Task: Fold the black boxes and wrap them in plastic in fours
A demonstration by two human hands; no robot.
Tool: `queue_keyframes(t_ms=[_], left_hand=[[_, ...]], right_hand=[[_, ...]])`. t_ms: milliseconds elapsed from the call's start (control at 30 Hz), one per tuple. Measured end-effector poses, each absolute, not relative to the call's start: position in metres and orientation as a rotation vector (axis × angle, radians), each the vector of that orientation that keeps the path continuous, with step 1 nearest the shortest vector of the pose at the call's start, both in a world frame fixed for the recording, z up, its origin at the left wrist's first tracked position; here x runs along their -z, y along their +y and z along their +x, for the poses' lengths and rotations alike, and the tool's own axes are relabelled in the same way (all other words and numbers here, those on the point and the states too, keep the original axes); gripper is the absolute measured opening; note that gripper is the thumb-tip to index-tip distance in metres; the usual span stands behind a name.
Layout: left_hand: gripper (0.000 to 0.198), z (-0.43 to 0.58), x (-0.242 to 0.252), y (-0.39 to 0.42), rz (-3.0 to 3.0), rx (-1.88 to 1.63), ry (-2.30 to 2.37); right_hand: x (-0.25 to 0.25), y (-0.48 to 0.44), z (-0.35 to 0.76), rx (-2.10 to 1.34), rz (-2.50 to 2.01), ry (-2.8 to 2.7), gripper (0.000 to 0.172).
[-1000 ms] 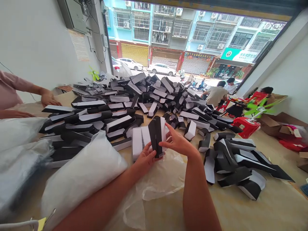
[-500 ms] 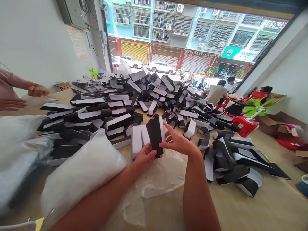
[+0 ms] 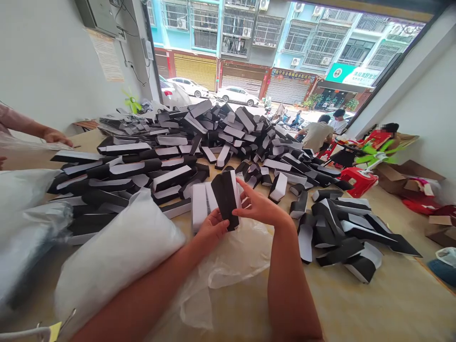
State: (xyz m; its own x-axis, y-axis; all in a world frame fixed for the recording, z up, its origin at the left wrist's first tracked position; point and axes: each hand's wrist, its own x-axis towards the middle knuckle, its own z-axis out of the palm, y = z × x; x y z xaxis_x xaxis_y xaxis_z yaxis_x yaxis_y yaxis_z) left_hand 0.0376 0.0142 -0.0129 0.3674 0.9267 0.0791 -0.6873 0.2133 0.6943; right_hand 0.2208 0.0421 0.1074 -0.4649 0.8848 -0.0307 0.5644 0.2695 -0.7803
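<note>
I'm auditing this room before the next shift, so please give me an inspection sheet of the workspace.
Surface: tan work surface, with a clear plastic sheet under the hands.
Job's things: black-and-white card piece held in front of the person, and a large heap of similar pieces spread across the surface.
Clutter: white padded bags at the near left.
Hands: left hand and right hand both on the card piece; a co-worker's hand at far left.
Cables: thin wires on the wall.
Surroundings: red plastic stool, cardboard boxes, people working beyond, and an open front onto a street.
</note>
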Motion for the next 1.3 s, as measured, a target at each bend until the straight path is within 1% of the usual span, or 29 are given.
queue_keyframes(t_ms=[667,767,933,1133,1300], left_hand=[[0.043,0.0382,0.0116,0.0143,0.703,-1.159,0.360],[0.043,0.0380,0.0121,0.0153,0.690,-1.166,0.376],[0.048,0.0391,0.0115,0.0155,0.668,-1.175,0.404],[0.049,0.0388,0.0101,0.0138,0.699,-1.171,0.425],[0.047,0.0365,0.0146,0.0153,0.722,-1.176,0.459]], right_hand=[[-0.1057,0.0430,0.2189,-0.993,-1.316,-2.147,0.101],[-0.1058,0.0441,0.2181,-0.982,-1.307,-2.076,0.103],[-0.1074,0.0459,0.2173,-0.873,-1.347,-1.876,0.100],[-0.1092,0.0439,0.2201,-0.903,-1.333,-2.105,0.094],[-0.1096,0.0429,0.2202,-0.902,-1.353,-2.127,0.096]])
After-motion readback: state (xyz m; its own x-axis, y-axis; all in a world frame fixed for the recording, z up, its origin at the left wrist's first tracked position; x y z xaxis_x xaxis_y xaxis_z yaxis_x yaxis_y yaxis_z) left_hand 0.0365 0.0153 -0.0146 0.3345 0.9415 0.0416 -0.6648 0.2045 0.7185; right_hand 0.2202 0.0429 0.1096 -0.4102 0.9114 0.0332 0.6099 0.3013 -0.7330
